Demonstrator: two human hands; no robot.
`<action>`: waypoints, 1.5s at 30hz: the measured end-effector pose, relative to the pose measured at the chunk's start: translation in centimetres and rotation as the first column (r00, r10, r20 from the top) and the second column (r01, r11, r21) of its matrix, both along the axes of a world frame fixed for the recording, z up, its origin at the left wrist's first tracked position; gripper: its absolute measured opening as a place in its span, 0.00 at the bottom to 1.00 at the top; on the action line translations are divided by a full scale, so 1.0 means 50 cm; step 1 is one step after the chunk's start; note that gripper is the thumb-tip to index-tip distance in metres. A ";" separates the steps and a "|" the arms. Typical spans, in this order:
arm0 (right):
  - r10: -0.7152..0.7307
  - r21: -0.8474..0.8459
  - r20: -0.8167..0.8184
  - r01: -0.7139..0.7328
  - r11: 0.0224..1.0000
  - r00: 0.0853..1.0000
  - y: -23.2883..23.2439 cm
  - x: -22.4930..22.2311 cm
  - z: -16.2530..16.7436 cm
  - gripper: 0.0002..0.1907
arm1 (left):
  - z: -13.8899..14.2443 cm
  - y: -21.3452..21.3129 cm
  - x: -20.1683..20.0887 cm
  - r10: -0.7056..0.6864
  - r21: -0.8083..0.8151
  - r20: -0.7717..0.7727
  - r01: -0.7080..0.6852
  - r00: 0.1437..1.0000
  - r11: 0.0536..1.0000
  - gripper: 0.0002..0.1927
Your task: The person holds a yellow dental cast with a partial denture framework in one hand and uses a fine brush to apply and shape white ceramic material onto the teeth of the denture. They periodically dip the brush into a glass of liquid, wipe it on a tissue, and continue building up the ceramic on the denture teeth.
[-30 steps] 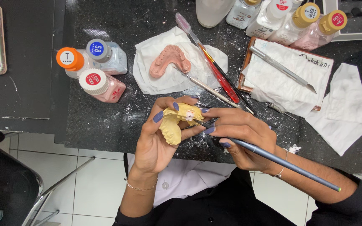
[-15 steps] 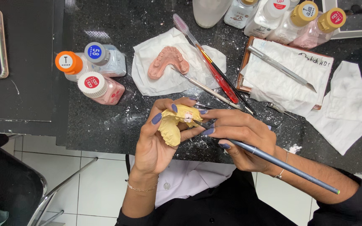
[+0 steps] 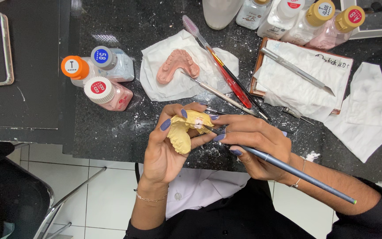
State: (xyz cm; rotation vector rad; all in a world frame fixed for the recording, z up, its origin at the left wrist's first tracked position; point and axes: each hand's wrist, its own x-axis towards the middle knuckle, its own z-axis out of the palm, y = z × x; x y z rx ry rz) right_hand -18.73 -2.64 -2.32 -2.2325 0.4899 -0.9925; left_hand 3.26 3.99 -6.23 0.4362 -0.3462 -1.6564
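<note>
At the centre of the frame the left hand (image 3: 166, 148) grips a yellow plaster tooth model (image 3: 185, 130), while the right hand (image 3: 253, 144) pinches a long grey brush (image 3: 297, 172), its tip touching the model. A shaky wrist could smear the wet patch. Further up, 1 pink tooth model (image 3: 178, 65) lies on tissue (image 3: 155, 84); an elbow could topple the 3 small bottles (image 3: 98, 79) at upper left.

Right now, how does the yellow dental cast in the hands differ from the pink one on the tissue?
The yellow dental cast is pale yellow and held up in the left hand, while the pink dental cast is salmon pink and lies untouched on a white tissue. The right hand works a thin grey-handled brush at the yellow one; no tool touches the pink one. Both are arch-shaped tooth models.
</note>
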 end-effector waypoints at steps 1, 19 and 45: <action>0.001 -0.006 -0.004 -0.001 1.000 1.000 0.000 0.000 0.000 0.08 | 0.000 0.000 0.000 0.000 0.005 0.000 0.000 1.000 1.000 0.18; 0.007 -0.009 -0.005 -0.007 1.000 1.000 0.001 -0.004 -0.004 0.08 | -0.005 0.003 -0.003 0.005 -0.001 -0.022 -0.005 1.000 1.000 0.18; 0.011 0.010 -0.004 -0.011 1.000 1.000 0.002 -0.002 -0.007 0.08 | -0.010 0.002 -0.001 0.002 -0.009 -0.036 -0.002 0.999 1.000 0.18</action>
